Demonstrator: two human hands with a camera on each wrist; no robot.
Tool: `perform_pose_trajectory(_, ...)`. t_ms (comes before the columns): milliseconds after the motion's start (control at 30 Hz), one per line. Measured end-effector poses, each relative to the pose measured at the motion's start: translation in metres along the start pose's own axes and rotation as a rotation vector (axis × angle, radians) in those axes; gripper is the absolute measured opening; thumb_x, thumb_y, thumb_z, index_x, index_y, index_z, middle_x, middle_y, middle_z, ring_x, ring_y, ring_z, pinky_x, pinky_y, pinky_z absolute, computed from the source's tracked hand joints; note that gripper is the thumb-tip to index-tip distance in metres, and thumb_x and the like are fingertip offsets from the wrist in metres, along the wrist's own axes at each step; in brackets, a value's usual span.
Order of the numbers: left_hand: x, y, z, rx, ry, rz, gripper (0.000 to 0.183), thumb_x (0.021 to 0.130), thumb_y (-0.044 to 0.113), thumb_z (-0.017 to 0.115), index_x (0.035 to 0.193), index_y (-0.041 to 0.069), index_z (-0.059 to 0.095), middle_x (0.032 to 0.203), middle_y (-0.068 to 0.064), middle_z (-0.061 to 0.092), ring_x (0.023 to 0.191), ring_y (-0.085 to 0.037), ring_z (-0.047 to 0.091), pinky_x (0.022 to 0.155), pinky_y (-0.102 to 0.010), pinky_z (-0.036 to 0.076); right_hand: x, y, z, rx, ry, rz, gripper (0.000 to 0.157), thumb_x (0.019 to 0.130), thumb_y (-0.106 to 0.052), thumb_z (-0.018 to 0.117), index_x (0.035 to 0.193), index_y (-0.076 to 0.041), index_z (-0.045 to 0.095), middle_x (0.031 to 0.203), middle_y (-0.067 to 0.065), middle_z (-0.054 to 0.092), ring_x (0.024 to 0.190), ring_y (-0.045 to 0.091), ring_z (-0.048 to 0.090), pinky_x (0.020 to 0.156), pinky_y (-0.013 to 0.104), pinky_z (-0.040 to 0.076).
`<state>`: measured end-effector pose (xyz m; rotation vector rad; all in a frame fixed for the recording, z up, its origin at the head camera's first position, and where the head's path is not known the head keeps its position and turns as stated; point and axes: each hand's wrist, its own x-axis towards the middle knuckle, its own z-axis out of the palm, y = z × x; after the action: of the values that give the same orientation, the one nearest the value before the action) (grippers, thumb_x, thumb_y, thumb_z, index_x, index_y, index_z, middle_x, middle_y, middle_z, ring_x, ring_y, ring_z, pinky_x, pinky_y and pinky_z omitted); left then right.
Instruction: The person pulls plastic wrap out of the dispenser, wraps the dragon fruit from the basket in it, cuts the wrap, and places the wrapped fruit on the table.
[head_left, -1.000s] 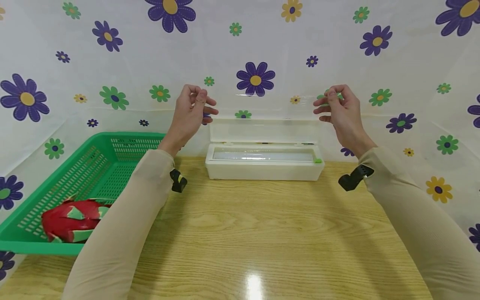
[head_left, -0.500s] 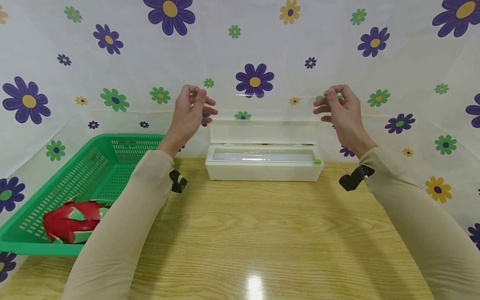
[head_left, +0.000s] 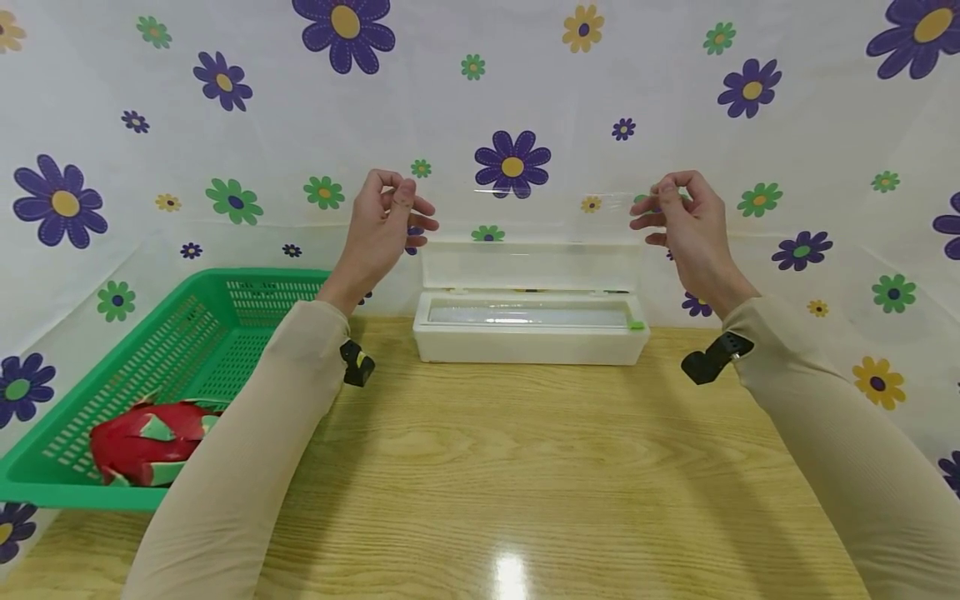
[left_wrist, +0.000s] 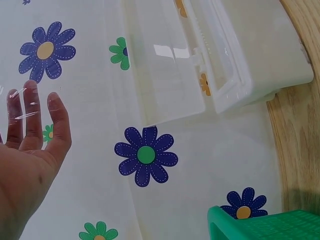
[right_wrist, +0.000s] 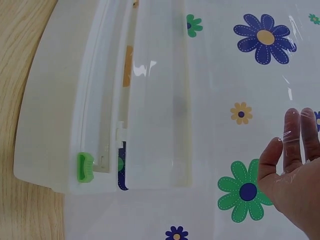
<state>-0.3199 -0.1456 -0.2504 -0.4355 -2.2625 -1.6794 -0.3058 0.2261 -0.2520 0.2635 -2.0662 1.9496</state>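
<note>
A clear sheet of cling film (head_left: 495,192) spans the space between my raised hands, showing mostly as thin glints. My left hand (head_left: 382,225) pinches its left end between thumb and forefinger, the other fingers held loosely apart. At the opposite end my right hand (head_left: 690,221) pinches it the same way. Glints of film cross the fingers in both wrist views. Below and between the hands stands a white cling film dispenser (head_left: 525,346), its lid (head_left: 525,267) raised against the backdrop. Inside lies the film roll (head_left: 525,315). A green slide cutter (right_wrist: 85,167) sits at the dispenser's right end.
A green plastic basket (head_left: 120,495) stands at the left, partly behind my left forearm. In it lies a red dragon fruit (head_left: 146,437), partly covered by the sleeve. The wooden table (head_left: 480,458) meets a flower-patterned sheet (head_left: 570,92) behind the dispenser.
Both hands keep their pinch on the cling film at nearly the same height and spacing. Only the head view has shifted very slightly.
</note>
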Motion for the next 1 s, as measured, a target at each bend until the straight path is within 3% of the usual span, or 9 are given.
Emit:
perform_pose_trajectory(167, 0.0, 0.0, -0.001, 0.009, 0.004, -0.006, 0.023, 0.108, 0.041, 0.043, 0.117, 0.02, 0.042, 0.107, -0.002, 0.069, 0.093, -0.016, 0.073, 0.08, -0.025, 0.061, 0.0, -0.001, 0.001, -0.007, -0.001, 0.003, 0.013, 0.107, -0.033, 0.049, 0.113, -0.022, 0.054, 0.097, -0.007, 0.071, 0.091, 0.01, 0.069, 0.079, 0.024, 0.053)
perform_pose_trajectory(467, -0.001, 0.001, -0.002, 0.008, 0.005, -0.003, 0.021, 0.109, 0.04, 0.043, 0.117, 0.02, 0.042, 0.115, -0.016, 0.068, 0.092, -0.015, 0.073, 0.079, -0.024, 0.061, -0.001, -0.004, 0.002, -0.016, -0.002, 0.018, 0.014, 0.107, -0.034, 0.048, 0.113, -0.022, 0.054, 0.097, -0.008, 0.07, 0.092, 0.01, 0.069, 0.079, 0.023, 0.053)
perform_pose_trajectory(733, -0.001, 0.004, -0.004, -0.021, -0.008, 0.006, 0.022, 0.108, 0.041, 0.043, 0.116, 0.021, 0.042, 0.109, -0.008, 0.069, 0.097, -0.026, 0.073, 0.077, -0.025, 0.061, -0.001, -0.009, 0.0, -0.02, -0.002, 0.022, 0.014, 0.107, -0.034, 0.048, 0.113, -0.022, 0.054, 0.097, -0.008, 0.07, 0.092, 0.009, 0.069, 0.079, 0.022, 0.053)
perform_pose_trajectory(1000, 0.001, 0.007, -0.003, -0.013, -0.007, 0.003, 0.021, 0.109, 0.04, 0.043, 0.117, 0.021, 0.042, 0.111, -0.011, 0.068, 0.094, -0.019, 0.073, 0.077, -0.024, 0.061, -0.001, -0.012, 0.0, -0.018, 0.009, 0.039, 0.016, 0.107, -0.034, 0.048, 0.116, -0.021, 0.053, 0.097, -0.008, 0.071, 0.092, 0.009, 0.07, 0.08, 0.023, 0.053)
